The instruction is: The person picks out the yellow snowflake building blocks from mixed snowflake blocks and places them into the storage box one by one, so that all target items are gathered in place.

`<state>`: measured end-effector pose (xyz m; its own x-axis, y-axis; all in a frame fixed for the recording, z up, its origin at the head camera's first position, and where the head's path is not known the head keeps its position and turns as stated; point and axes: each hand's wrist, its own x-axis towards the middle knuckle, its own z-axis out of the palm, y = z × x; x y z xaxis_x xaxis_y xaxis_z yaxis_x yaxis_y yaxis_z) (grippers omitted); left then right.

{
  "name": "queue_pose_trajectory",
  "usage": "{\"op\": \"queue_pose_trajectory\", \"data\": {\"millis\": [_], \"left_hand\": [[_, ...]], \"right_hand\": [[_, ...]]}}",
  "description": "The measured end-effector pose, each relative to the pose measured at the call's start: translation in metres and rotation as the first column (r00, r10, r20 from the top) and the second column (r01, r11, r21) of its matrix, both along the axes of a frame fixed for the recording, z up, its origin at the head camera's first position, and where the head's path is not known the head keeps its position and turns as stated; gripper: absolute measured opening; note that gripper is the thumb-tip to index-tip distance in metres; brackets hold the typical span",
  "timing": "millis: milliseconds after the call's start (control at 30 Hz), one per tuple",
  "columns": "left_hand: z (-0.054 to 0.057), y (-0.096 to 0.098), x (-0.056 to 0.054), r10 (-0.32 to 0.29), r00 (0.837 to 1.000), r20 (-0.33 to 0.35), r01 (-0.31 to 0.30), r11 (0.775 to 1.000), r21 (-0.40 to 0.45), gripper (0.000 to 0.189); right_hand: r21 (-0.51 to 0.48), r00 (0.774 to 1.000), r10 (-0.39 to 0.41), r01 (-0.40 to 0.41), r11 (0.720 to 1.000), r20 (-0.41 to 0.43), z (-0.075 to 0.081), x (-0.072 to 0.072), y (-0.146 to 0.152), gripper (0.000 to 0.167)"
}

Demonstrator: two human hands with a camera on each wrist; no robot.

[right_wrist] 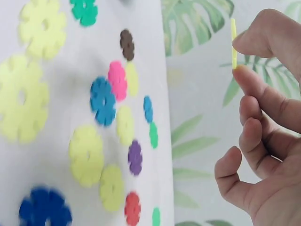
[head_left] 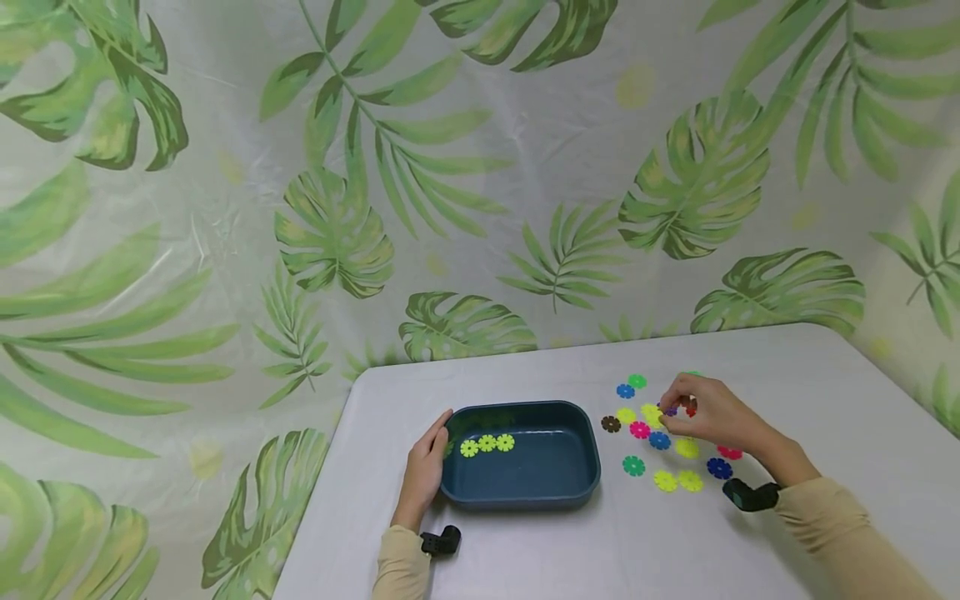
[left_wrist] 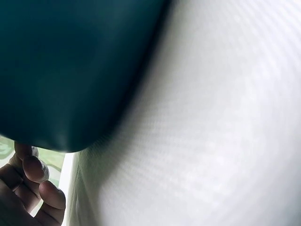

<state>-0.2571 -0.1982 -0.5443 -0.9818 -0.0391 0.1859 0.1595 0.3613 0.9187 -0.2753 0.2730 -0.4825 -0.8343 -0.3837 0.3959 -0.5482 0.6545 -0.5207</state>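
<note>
My left hand (head_left: 424,468) holds the left end of a dark blue rectangular tub (head_left: 520,503), thumb at its rim. In the left wrist view, bent fingertips (left_wrist: 36,169) sit right by the tub's (left_wrist: 70,84) outer wall. Three yellow notched flower discs (head_left: 487,442) lie in a row inside the tub. Over the scattered discs at the right, my right hand (head_left: 708,414) pinches a yellow flower disc (right_wrist: 234,44) between thumb and index finger, seen edge-on in the right wrist view. The other right fingers are loosely curled.
Loose flower discs spread over the white table right of the tub: a brown one (head_left: 611,424), pink (head_left: 640,430), light blue (head_left: 659,440), green (head_left: 633,466), dark blue (head_left: 720,468) and several yellow (head_left: 665,481). Behind the table (head_left: 525,550) hangs a leaf-patterned curtain (head_left: 555,167).
</note>
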Motion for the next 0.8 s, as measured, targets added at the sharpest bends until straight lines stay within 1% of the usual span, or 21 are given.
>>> {"op": "queue_pose_trajectory", "data": {"millis": [200, 367, 567, 800], "left_hand": [[0.002, 0.0, 0.001, 0.003, 1.0, 0.003, -0.003, 1.0, 0.003, 0.042], [0.001, 0.001, 0.001, 0.007, 1.0, 0.01, -0.007, 1.0, 0.01, 0.041], [0.001, 0.001, 0.0, 0.005, 1.0, -0.009, -0.005, 1.0, 0.003, 0.041], [0.0, 0.0, -0.001, 0.007, 1.0, -0.016, -0.007, 1.0, -0.008, 0.041]], "right_hand": [[-0.013, 0.998, 0.055, -0.055, 0.998, 0.009, 0.002, -0.014, -0.028, 0.019], [-0.022, 0.995, 0.1, -0.1, 0.995, -0.004, 0.003, -0.022, -0.046, 0.021], [-0.037, 0.99, 0.143, -0.143, 0.989, -0.005, 0.004, -0.027, -0.065, 0.019], [-0.041, 0.982, 0.186, -0.185, 0.982, 0.033, 0.005, -0.031, -0.09, 0.016]]}}
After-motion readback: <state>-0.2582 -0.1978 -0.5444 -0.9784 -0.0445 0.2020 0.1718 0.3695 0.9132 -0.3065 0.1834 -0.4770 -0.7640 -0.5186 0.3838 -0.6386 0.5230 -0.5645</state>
